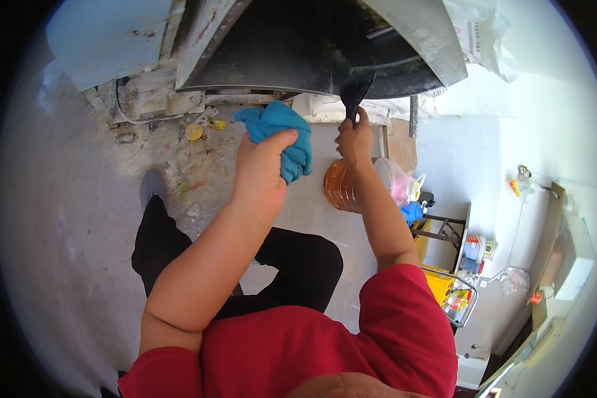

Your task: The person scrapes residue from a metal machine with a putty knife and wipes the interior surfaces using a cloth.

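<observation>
My left hand [261, 161] grips a crumpled blue cloth [281, 132] just below the front edge of a dark metal hood or basin [278, 54]. To its right, my right hand [354, 135] is closed around the handle of a black scraper or spatula-like tool [355, 92]. The tool's wide blade lies against the dark curved inner surface near its lower right edge. Pale deposits mark that surface around the blade. Whether the blade presses on the surface cannot be told.
A large clear bottle of amber liquid [339, 185] stands on the floor beneath my right forearm. Debris and a yellow lid [194, 132] lie at the left. A blue jug [412, 211], a yellow machine [435, 284] and a metal-framed stand [443, 229] are at the right.
</observation>
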`<state>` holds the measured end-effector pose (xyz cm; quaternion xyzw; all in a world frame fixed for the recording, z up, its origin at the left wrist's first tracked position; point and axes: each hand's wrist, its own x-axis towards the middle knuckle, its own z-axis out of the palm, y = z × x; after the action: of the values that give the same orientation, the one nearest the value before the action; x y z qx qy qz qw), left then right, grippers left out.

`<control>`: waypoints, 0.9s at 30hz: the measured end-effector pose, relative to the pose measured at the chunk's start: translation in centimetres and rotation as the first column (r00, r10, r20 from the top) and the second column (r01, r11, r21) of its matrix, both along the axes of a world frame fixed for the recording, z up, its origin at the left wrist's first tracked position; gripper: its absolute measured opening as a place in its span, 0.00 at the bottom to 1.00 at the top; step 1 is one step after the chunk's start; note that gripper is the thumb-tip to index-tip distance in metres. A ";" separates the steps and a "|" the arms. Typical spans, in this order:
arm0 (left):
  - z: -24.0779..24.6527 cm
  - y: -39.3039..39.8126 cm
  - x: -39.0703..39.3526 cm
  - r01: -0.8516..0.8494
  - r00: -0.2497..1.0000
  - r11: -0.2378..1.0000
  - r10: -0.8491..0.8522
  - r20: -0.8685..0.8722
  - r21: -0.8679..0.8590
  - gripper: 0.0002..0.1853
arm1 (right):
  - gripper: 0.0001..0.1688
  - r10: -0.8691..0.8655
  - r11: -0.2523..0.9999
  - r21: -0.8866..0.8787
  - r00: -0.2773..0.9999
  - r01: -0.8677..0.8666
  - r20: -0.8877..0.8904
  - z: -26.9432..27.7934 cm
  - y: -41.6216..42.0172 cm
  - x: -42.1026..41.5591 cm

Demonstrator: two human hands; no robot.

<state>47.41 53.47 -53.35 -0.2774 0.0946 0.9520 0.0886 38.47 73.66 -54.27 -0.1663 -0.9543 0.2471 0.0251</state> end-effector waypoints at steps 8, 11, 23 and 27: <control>0.0 -0.9 0.1 -0.045 0.999 0.999 0.045 0.031 -0.017 0.11 | 0.32 0.236 0.946 0.278 0.943 -0.167 -0.234 -4.0 -2.2 -4.9; 0.8 -2.1 0.0 -0.048 0.998 0.998 0.050 0.047 -0.045 0.11 | 0.34 0.180 0.956 0.265 0.967 -0.128 -0.183 -3.7 -2.2 -2.3; 0.9 -2.5 -0.6 -0.030 0.999 0.998 0.032 0.030 -0.052 0.11 | 0.35 0.368 0.857 0.459 0.901 -0.233 -0.230 -2.9 1.5 -5.3; 0.5 -2.3 -0.5 -0.038 0.998 0.995 0.043 0.047 -0.090 0.14 | 0.37 0.331 0.799 0.569 0.932 -0.192 -0.151 -1.1 -2.1 -9.9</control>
<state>46.92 51.21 -52.89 -0.3060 0.1294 0.9413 0.0591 28.52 71.52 -55.38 0.0134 -0.9880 -0.0154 0.1532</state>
